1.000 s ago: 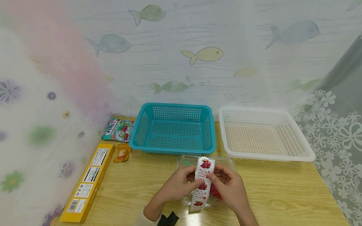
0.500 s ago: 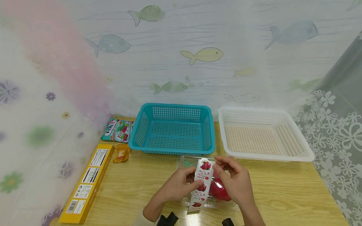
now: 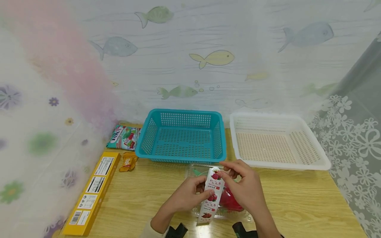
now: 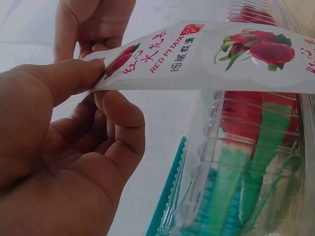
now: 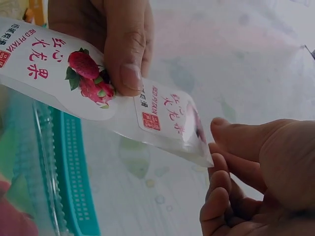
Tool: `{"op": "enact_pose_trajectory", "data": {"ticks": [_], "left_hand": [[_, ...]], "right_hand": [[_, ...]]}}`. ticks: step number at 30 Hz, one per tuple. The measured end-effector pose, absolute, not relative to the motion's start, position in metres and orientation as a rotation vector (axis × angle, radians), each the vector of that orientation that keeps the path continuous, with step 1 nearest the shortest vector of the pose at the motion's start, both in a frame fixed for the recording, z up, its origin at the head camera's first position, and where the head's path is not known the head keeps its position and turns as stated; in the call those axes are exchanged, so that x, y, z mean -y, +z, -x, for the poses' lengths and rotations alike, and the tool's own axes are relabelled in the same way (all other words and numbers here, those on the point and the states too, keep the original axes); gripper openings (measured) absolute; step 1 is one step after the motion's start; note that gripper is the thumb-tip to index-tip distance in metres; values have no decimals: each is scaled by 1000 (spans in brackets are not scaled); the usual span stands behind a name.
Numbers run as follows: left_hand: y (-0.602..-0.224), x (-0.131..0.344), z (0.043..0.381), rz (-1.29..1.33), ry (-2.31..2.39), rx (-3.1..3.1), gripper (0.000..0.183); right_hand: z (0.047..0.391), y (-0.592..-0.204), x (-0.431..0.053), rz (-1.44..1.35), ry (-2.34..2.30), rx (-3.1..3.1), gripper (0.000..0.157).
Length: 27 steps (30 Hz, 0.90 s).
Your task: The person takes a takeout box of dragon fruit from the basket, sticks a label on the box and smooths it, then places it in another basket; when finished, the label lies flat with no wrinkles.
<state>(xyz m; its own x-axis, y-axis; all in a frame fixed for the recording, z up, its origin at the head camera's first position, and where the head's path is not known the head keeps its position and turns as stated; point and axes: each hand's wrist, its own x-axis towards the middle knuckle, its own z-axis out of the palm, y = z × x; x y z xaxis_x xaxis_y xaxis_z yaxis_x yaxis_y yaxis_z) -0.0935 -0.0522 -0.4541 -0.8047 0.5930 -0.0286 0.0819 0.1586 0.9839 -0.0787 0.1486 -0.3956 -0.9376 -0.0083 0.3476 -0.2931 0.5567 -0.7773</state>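
Observation:
A long white strip of stickers [image 3: 212, 196], printed with dragon fruit and "RED PITAYA", slants over a clear plastic box [image 3: 194, 210]. My left hand [image 3: 190, 195] pinches the strip near its middle, thumb on top; the left wrist view shows the thumb [image 4: 74, 78] pressing it against the fingers. At the far end of the strip is my right hand [image 3: 245, 185], its fingers loosely bent. In the right wrist view its fingertips [image 5: 221, 160] are right at the strip's corner, with the thumb just off it. A glossy red thing [image 3: 230, 200] and something green show inside the box.
Behind the box stand a teal basket [image 3: 181, 158] and a white basket [image 3: 282, 164]. At the left lie a yellow carton [image 3: 92, 191], a small orange packet [image 3: 128, 161] and a FOX'S candy bag [image 3: 123, 137]. Patterned curtains [image 3: 166, 72] rise behind the wooden table [image 3: 143, 191].
My right hand has left the strip's middle, drawn away to the right, and come back over the top end, near the first sticker. My left hand keeps its pinch in place.

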Motion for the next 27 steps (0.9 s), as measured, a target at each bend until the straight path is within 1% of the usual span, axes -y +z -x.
{"op": "enact_pose_trajectory", "data": {"ticks": [8, 16, 27], "left_hand": [[-456, 51, 93, -623, 1679, -2008, 24], [-455, 48, 92, -615, 1679, -2004, 20], [-454, 45, 90, -596, 1704, -1980, 22]], "right_hand": [[78, -394, -147, -214, 1238, 2620, 23], [78, -394, -146, -181, 1248, 2613, 15], [79, -404, -143, -274, 1214, 2472, 23]]}}
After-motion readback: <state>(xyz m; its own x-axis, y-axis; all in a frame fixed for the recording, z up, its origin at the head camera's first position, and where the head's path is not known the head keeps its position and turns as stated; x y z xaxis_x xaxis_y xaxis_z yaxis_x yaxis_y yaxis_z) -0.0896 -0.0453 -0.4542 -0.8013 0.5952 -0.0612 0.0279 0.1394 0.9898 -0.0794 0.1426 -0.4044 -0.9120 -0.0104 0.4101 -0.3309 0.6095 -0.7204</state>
